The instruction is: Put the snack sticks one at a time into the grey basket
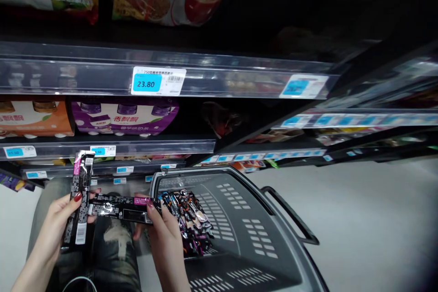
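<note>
My left hand grips a long black packet with a pink band, held upright. A second black packet with a pink label lies level in my right hand, and its left end meets the upright packet. Both hands hover low in front of my knees in torn jeans. Just right of my right hand a grey plastic basket stands on the floor, with several more dark, shiny packets piled at its left end.
Store shelves with blue price tags rise ahead, holding orange and purple drink packs and bagged goods above. The basket's black handle lies folded to the right. Pale floor stretches to the right.
</note>
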{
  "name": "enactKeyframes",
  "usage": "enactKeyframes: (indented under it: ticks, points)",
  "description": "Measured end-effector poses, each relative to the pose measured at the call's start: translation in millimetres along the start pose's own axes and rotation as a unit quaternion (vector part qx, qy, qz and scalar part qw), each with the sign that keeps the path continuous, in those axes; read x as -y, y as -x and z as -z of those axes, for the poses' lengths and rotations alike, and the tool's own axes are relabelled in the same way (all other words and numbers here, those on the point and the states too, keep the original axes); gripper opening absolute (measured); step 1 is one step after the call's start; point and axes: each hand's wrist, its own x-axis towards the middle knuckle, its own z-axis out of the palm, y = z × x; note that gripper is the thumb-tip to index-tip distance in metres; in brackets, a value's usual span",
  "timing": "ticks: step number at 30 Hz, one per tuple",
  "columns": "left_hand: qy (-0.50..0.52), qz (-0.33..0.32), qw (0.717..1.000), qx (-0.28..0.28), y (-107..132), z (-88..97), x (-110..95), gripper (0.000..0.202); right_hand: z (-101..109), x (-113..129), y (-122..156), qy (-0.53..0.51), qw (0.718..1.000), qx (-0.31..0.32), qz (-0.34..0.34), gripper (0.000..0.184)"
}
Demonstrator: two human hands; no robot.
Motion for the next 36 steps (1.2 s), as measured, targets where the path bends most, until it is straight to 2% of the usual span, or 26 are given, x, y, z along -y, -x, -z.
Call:
enactKeyframes:
  ticks: [6, 13, 17, 20, 23, 26, 28, 30, 33, 36]
  points:
    - [0.022, -0.002, 1.0, 0.002, 2, 2.3, 3, 0.032, -1, 10, 7, 0.002, 1.0, 0.02, 0.018, 0.041]
    - [0.059, -0.062, 0.996, 0.001, 10, 1.5, 3, 0.025, -6, 20, 19, 0.026, 0.996, 0.048, 0.073, 0.045]
    - [0.024, -0.03, 0.999, 0.017, 12, 0.3, 1, 0.027, 0, 22, 17, 0.047, 0.994, 0.058, 0.077, 0.04]
    - [-0.025, 0.011, 0.999, 0.024, 12, -0.3, 3, 0.031, 35, 42, 9, 0.057, 0.995, -0.019, 0.085, 0.035]
    - [-0.058, 0.016, 0.998, 0.011, 8, 6.5, 10, 0.034, 102, 69, 5, 0.109, 0.982, -0.121, 0.09, 0.03]
    - [-0.06, 0.044, 0.997, -0.007, 0, 21.3, 19, 0.035, 173, 74, 5, 0.213, 0.968, -0.129, 0.014, 0.036]
    - [-0.048, 0.063, 0.996, -0.028, -6, 32.0, 25, 0.033, 209, 59, -1, 0.299, 0.946, -0.109, -0.062, 0.042]
    - [-0.044, 0.076, 0.995, -0.041, -10, 40.8, 29, 0.033, 233, 33, -11, 0.352, 0.922, -0.112, -0.114, 0.038]
    - [-0.051, 0.112, 0.992, -0.024, -12, 47.1, 34, 0.041, 251, -13, -30, 0.418, 0.883, -0.149, -0.154, 0.02]
    - [-0.059, 0.114, 0.992, -0.013, -8, 42.1, 38, 0.043, 255, -52, -38, 0.501, 0.832, -0.17, -0.169, 0.023]
